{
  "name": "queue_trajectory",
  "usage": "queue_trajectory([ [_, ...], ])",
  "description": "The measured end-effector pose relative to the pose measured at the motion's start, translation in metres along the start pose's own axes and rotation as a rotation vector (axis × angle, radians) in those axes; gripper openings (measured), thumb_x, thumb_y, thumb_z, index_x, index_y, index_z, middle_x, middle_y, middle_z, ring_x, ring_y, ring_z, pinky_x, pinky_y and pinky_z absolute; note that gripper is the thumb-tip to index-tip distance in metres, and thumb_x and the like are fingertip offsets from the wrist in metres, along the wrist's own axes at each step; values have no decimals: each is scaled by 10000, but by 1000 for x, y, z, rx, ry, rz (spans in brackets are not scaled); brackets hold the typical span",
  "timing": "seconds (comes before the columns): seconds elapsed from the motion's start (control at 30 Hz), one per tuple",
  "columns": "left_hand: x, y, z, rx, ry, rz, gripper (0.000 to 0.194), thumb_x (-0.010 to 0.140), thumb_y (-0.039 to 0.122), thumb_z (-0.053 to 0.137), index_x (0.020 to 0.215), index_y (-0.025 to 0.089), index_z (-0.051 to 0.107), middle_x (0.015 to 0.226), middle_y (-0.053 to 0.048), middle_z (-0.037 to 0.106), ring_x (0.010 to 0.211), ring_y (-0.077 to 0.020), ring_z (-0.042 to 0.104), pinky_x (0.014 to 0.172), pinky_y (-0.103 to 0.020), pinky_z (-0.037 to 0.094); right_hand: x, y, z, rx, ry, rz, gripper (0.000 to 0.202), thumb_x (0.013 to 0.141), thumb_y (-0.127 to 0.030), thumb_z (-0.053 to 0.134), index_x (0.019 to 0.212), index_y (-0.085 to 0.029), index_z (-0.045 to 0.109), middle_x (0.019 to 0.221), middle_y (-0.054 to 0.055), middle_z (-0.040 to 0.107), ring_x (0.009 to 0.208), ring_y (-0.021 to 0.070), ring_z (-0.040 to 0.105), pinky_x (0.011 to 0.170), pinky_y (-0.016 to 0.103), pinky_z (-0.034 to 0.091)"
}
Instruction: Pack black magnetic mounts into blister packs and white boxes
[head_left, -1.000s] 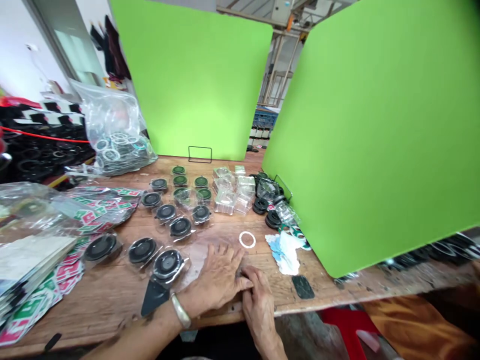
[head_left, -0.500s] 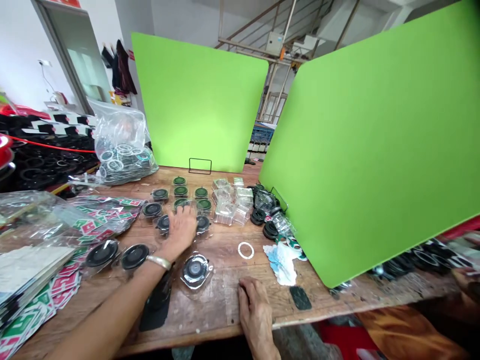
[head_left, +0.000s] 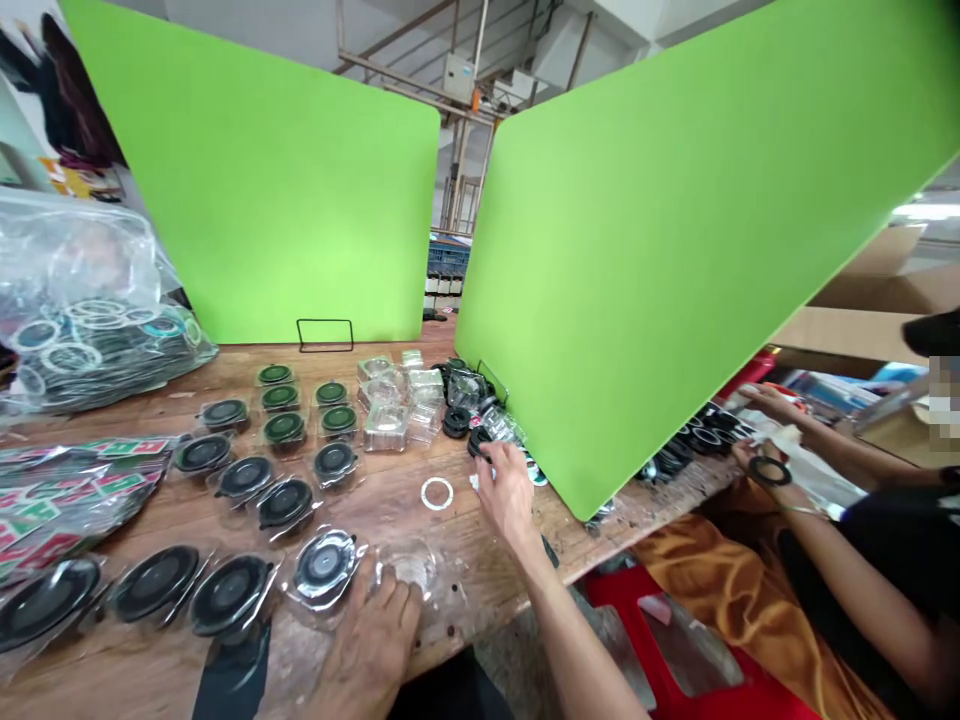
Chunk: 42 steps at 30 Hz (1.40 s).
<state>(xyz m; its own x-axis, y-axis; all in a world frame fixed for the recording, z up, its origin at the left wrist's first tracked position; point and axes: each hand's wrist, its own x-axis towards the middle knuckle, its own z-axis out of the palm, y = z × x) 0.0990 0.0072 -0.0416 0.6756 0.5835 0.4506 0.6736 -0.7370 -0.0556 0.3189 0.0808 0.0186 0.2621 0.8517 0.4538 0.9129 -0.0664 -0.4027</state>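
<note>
My right hand (head_left: 507, 490) reaches past the white ring (head_left: 437, 493), its fingertips closed at the edge of a black disc (head_left: 478, 440) beside the pile of black parts. My left hand (head_left: 375, 635) lies near the front edge, fingers apart, touching an empty-looking clear plastic shell (head_left: 412, 572). Just left of it, a black disc in a clear case (head_left: 325, 567) rests on the table. More cased discs, such as one dark disc (head_left: 229, 595), stand in rows to the left and behind. Clear plastic boxes (head_left: 386, 425) are stacked at the middle.
Two green panels (head_left: 300, 200) (head_left: 637, 260) stand behind the wooden table (head_left: 375, 510). Bags of rings (head_left: 97, 330) and printed cards (head_left: 67, 490) lie at left. At right, another person's hand (head_left: 769, 468) holds a black ring, near a red stool (head_left: 637, 620).
My left hand has left the cased discs and come down to the table's front. My right hand has risen from the front edge to the black parts. The view has turned right.
</note>
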Motion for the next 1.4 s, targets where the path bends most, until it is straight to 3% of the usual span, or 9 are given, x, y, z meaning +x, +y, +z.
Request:
queue_trajectory([
  [0.27, 20, -24, -8, 91, 142, -121, 411, 818, 31, 329, 1127, 86, 593, 1087, -107, 666, 1052, -259, 534, 993, -481, 261, 52, 9, 44, -317, -202, 14, 509, 790, -189, 589, 1284, -119, 490, 1210, 168, 536, 1103, 300, 427, 879, 422, 375],
  [0.5, 33, -27, -29, -63, 107, -122, 385, 823, 15, 362, 1097, 154, 595, 984, -85, 664, 926, -238, 573, 961, -535, 319, 66, 6, 34, -453, -342, 27, 342, 688, -208, 698, 1010, -100, 662, 1092, 187, 568, 1039, 329, 475, 817, 444, 409],
  [0.7, 42, -24, -41, -305, 248, -229, 343, 847, 116, 436, 1168, 174, 543, 1166, -128, 572, 1079, -270, 519, 916, -471, 419, 20, -22, -3, -374, -250, -101, 418, 852, -273, 566, 1259, -182, 533, 1253, 147, 511, 1096, 282, 463, 896, 408, 410],
  [0.8, 51, -19, -51, -629, 233, -385, 553, 754, 168, 566, 1284, 145, 412, 1231, -151, 525, 1094, -259, 530, 878, -394, 471, -22, -56, -41, -29, -111, -247, 467, 880, -369, 528, 1295, -156, 493, 1244, 145, 529, 1086, 271, 484, 949, 412, 391],
  [0.9, 55, -16, -63, -968, 92, -607, 605, 628, 207, 674, 1191, 170, 456, 1085, -91, 602, 937, -239, 587, 807, -370, 487, -47, -74, -64, 411, -261, -410, 449, 908, -441, 464, 1291, -207, 491, 1141, 79, 614, 1016, 213, 564, 884, 330, 450],
  [0.97, 52, -18, -70, -1250, 18, -753, 533, 622, 246, 700, 1111, 193, 496, 958, -39, 624, 857, -213, 586, 765, -348, 480, -48, -59, -59, 415, -245, -331, 390, 949, -398, 389, 1261, -201, 514, 1104, 74, 634, 992, 191, 584, 845, 294, 459],
  [1.13, 32, -28, -79, -1869, -63, -911, 512, 568, 262, 767, 1029, 185, 559, 961, -27, 612, 893, -193, 549, 790, -323, 465, -40, 39, -18, -192, -31, -13, 193, 879, -271, 518, 964, -157, 648, 891, 122, 640, 827, 224, 584, 690, 304, 446],
  [1.23, 30, -28, -79, -1809, -52, -906, 556, 565, 250, 784, 1067, 195, 549, 971, -23, 615, 883, -182, 547, 824, -327, 445, -52, 55, -27, -173, -30, -9, 217, 905, -252, 447, 869, -154, 638, 759, 79, 607, 687, 181, 557, 592, 261, 411],
  [1.4, 48, 2, -69, -1352, -57, -686, 406, 596, 237, 726, 966, 176, 568, 926, -34, 632, 868, -196, 561, 799, -311, 437, -85, -26, -73, 253, -17, -234, 282, 927, -361, 443, 787, -171, 597, 700, 22, 539, 657, 138, 511, 607, 233, 385],
])
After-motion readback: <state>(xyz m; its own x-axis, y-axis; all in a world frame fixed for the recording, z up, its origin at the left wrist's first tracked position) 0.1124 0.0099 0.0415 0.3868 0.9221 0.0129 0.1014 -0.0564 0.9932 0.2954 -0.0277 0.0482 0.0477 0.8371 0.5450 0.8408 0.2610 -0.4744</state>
